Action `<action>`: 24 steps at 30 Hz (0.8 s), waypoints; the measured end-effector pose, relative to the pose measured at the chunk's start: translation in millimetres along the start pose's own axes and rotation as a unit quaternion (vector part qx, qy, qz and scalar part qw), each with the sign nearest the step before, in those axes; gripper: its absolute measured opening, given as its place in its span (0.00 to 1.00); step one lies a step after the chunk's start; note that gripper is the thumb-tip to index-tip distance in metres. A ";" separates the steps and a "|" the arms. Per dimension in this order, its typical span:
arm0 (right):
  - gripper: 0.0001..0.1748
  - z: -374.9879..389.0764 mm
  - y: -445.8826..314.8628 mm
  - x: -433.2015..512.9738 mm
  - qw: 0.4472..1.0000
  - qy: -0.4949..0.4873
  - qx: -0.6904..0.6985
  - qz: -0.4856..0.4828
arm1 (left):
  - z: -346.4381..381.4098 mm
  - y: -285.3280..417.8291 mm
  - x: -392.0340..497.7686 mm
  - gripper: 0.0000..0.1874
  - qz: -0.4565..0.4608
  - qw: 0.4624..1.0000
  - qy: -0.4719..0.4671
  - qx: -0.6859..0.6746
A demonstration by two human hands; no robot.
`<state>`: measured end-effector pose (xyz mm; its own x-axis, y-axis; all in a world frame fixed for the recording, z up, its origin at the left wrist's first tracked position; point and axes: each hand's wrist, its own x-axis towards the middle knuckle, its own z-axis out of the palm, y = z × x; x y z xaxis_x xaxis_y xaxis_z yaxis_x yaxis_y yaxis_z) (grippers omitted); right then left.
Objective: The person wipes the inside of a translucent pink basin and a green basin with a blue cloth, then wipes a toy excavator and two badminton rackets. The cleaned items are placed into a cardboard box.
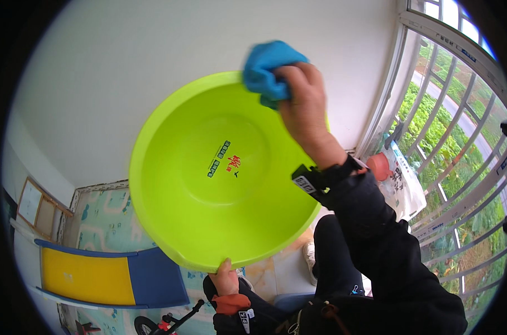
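A large lime-green plastic basin (236, 222) is held tilted up before me, its inside facing me, with printed writing on its bottom. My left hand (226, 279) grips the near rim, the thumb over the edge and the other fingers hidden behind it. In my right hand (305, 104) is a bunched blue cloth (270, 63), slightly blurred, at the far rim of the basin. The cloth overlaps that rim in view and appears to touch it.
To the left lies a yellow and blue plastic slide (90, 274) on a patterned play mat (111, 222). A small bike's wheel (143, 325) shows below it. At right, a pink plastic scoop (379, 166) and a white bag (408, 184) sit by the barred window (454, 109). A white wall (153, 54) rises ahead.
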<state>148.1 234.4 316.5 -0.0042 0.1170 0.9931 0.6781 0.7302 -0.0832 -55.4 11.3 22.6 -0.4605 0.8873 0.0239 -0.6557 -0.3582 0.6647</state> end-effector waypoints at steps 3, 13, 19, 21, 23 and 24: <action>0.20 -22.8 27.9 -36.8 0.996 -0.020 -0.027 0.084 | -4.4 -1.0 2.7 0.31 -0.004 0.999 0.010 0.037; 0.12 -87.8 -1.3 -220.7 0.885 -0.346 0.045 0.307 | 17.9 1.5 3.5 0.25 0.016 0.994 0.018 0.108; 0.18 -99.9 -97.0 -224.2 0.856 -0.390 0.256 0.223 | 25.4 13.7 0.6 0.12 -0.032 0.991 -0.011 0.129; 0.20 -93.3 -132.0 -213.1 0.814 -0.442 0.348 0.147 | 31.4 24.4 -3.1 0.09 0.011 0.988 -0.022 0.152; 0.19 -71.7 -164.3 -209.6 0.792 -0.463 0.398 0.010 | 25.8 44.8 -11.3 0.10 0.146 0.851 -0.179 0.471; 0.16 -59.0 -173.8 -206.1 0.796 -0.469 0.375 -0.076 | 21.4 53.7 -16.0 0.10 0.197 0.782 -0.221 0.548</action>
<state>74.5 43.6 131.1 -0.8292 0.1834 0.5281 -0.0103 0.9395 -0.3424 -70.4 -15.9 73.8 -0.0859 0.8710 0.4837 0.5046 -0.3806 0.7749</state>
